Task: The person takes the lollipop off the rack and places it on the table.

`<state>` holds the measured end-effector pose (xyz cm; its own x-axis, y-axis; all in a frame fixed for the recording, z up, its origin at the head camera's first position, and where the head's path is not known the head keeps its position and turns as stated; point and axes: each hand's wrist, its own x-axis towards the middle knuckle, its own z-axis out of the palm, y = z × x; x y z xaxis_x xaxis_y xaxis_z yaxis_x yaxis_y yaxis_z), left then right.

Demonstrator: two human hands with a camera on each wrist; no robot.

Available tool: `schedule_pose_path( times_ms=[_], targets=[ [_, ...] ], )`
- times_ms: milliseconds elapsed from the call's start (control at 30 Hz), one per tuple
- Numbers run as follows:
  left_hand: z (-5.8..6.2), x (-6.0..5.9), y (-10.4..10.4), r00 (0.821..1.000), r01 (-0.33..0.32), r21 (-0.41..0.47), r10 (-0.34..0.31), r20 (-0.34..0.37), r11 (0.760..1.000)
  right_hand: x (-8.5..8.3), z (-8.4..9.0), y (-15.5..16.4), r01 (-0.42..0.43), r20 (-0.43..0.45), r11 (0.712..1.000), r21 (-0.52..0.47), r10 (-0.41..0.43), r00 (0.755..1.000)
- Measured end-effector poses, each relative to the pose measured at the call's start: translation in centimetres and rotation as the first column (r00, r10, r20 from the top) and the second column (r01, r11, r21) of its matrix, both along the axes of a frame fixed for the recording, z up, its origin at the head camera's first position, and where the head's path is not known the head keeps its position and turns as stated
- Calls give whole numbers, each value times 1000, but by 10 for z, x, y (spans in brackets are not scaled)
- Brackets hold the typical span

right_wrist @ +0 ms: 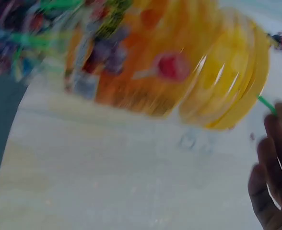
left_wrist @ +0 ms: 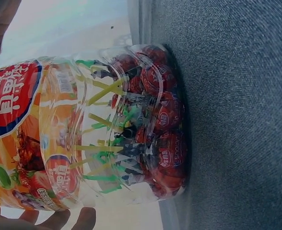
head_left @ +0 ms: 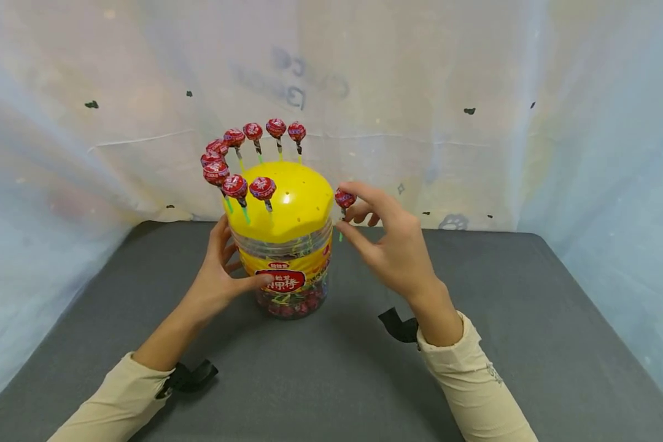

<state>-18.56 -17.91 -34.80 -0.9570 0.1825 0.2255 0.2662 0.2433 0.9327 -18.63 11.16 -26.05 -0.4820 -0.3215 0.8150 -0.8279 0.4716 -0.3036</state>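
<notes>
A clear plastic candy jar (head_left: 284, 301) with a yellow lid (head_left: 301, 196) stands upright on the table. My left hand (head_left: 212, 279) grips its left side, thumb across the printed label (head_left: 282, 280) and fingers round the back. In my right hand (head_left: 392, 239) a red-wrapped lollipop (head_left: 345, 197) is pinched, held just right of the lid. Its green stick (right_wrist: 266, 104) points down and, in the right wrist view, reaches the lid's edge; whether it is in a hole I cannot tell. Several lollipops (head_left: 263, 188) stand around the lid's left and back rim. Loose ones (left_wrist: 167, 148) fill the jar's bottom.
The grey table (head_left: 503, 331) spreads out around the jar. Behind it hangs a pale, translucent sheet (head_left: 376, 80) with dark specks. A black strap (head_left: 399, 326) dangles by the right wrist, another strap (head_left: 196, 376) by the left. Small holes dot the lid.
</notes>
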Motion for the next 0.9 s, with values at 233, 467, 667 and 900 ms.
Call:
schedule_pose_path(
  times_ms=[233,467,667,900],
  targets=[
    [0,0,0,1000,-7,0,7,-3,1000,-6,-8,11,13,24,1000,24,-13,1000],
    [9,0,-9,1000,0,1,0,-8,1000,-11,-10,13,26,63,999,33,-28,998],
    [16,1,-16,999,20,11,-20,33,1000,-15,-11,18,49,100,998,46,-53,994],
    [20,1,-16,997,22,19,-24,71,1000,-18,-13,20,51,125,996,74,-60,990]
  ],
)
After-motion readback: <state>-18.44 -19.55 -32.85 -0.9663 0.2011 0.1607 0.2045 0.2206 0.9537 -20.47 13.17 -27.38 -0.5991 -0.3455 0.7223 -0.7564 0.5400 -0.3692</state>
